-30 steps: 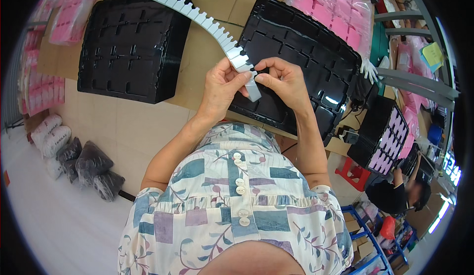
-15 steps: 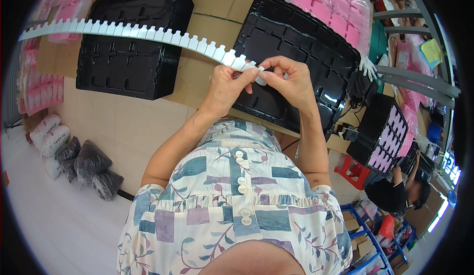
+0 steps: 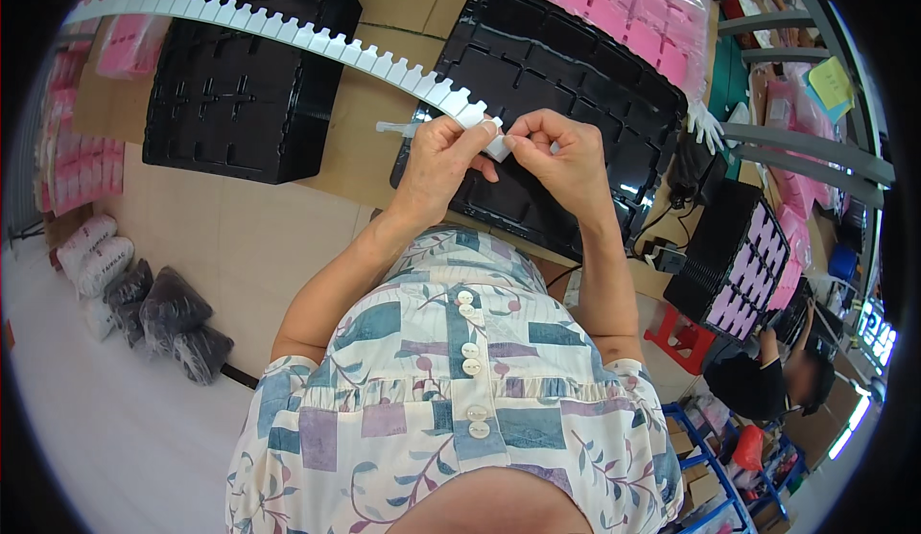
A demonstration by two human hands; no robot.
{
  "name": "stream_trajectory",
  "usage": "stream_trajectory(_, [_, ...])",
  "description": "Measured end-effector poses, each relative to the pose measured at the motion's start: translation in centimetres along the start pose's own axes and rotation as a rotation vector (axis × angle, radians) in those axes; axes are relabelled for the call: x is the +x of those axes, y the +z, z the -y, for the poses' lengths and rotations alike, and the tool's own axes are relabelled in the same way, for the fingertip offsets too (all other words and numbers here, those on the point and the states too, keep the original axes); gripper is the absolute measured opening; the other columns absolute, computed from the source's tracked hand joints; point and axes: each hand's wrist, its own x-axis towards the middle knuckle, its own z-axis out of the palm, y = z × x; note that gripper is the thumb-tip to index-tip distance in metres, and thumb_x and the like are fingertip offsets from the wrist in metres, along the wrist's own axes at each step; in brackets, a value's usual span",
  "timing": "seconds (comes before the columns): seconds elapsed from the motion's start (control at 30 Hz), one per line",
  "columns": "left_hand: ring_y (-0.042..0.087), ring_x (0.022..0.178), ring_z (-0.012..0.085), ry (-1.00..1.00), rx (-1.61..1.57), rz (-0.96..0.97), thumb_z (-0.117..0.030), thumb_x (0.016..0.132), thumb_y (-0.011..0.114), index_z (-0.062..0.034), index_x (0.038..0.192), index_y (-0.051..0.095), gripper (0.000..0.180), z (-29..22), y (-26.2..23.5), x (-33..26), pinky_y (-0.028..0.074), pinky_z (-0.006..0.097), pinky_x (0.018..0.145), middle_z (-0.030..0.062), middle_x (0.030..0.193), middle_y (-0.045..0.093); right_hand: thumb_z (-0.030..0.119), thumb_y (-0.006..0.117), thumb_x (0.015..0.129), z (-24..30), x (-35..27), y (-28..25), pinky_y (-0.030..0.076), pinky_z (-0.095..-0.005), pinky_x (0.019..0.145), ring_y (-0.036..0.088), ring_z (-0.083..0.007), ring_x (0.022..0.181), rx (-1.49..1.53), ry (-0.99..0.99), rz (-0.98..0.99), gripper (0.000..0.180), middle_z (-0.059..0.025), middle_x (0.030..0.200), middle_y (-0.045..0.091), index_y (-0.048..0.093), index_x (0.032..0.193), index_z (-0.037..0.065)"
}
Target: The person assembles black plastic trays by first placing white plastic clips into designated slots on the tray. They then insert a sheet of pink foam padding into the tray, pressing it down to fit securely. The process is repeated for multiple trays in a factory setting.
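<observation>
A long white strip with a row of notched tabs (image 3: 288, 32) stretches from the far left to my hands. My left hand (image 3: 436, 165) pinches it near its right end between thumb and fingers. Close against that end, my right hand (image 3: 556, 150) has its thumb and forefinger pressed together at the edge of the last white piece. The fingertips partly cover the spot where they meet the strip. Under both hands lies a large black moulded tray (image 3: 576, 83). A small translucent, slim object (image 3: 393, 129) pokes out beside my left hand; its kind cannot be made out.
A stack of black trays (image 3: 245, 102) stands to the left. Pink pieces in clear plastic (image 3: 633, 16) lie beyond the large tray. White gloves (image 3: 705, 126) and a black tray stack with pink pieces (image 3: 743, 265) are at right, near a co-worker (image 3: 767, 376). Filled bags (image 3: 173, 308) sit on the floor.
The strip's left part has risen and now slopes down more steeply to my hands. The slim translucent object has come into sight beside my left hand. The view has shifted slightly.
</observation>
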Motion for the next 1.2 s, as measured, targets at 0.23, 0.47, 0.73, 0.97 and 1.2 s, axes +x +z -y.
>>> stream_trajectory(0.23, [0.065,0.070,0.0138,-0.163,-0.333,-0.033,-0.017,0.094,0.057,0.0015,0.090,0.067,0.022,1.6,2.4,0.4,0.054,0.026,0.056,0.0093,0.083,0.068,0.006,0.070,0.076,-1.1,-2.5,-1.4,0.046,-0.0298,0.044,0.060,-0.0180,0.054,-0.406,-0.631,-0.011,0.011,-0.0043,0.064,0.057,0.060,0.080,0.008])
stream_trajectory(0.47, [0.060,0.057,0.0122,-0.094,0.155,0.094,-0.017,0.098,0.056,0.0033,0.094,0.064,0.022,2.2,3.0,-1.6,0.051,0.024,0.053,0.0088,0.076,0.066,0.009,0.065,0.085,-8.7,-1.3,-12.1,0.033,-0.0170,0.058,0.041,-0.0004,0.061,0.166,0.224,-0.121,0.006,0.0096,0.066,0.050,0.067,0.085,0.003])
stream_trajectory(0.73, [0.059,0.059,0.0099,-0.328,0.113,0.222,-0.021,0.097,0.059,0.0028,0.089,0.067,0.027,5.0,3.9,-2.3,0.050,0.022,0.057,0.0061,0.071,0.065,0.016,0.065,0.085,-15.9,0.6,-20.2,0.038,-0.0252,0.056,0.048,-0.0068,0.060,-0.277,0.215,-0.027,0.015,0.0007,0.063,0.056,0.065,0.085,0.002])
stream_trajectory(0.97, [0.060,0.063,0.0101,-0.356,0.145,0.160,-0.024,0.097,0.059,0.0034,0.092,0.068,0.029,6.2,4.0,-1.9,0.050,0.023,0.062,0.0065,0.075,0.065,0.018,0.063,0.085,-16.9,2.4,-18.7,0.050,-0.0457,0.069,0.065,-0.0363,0.076,-0.714,0.033,-0.031,0.013,-0.0155,0.079,0.067,0.064,0.085,0.005])
stream_trajectory(1.2, [0.061,0.066,0.0106,-0.325,0.144,0.118,-0.027,0.097,0.059,0.0042,0.091,0.069,0.033,7.1,3.7,-1.6,0.050,0.024,0.065,0.0073,0.075,0.066,0.016,0.062,0.083,-16.6,2.0,-17.0,0.051,-0.0458,0.068,0.065,-0.0358,0.075,-0.854,-0.019,-0.114,0.011,-0.0153,0.076,0.066,0.061,0.084,0.005])
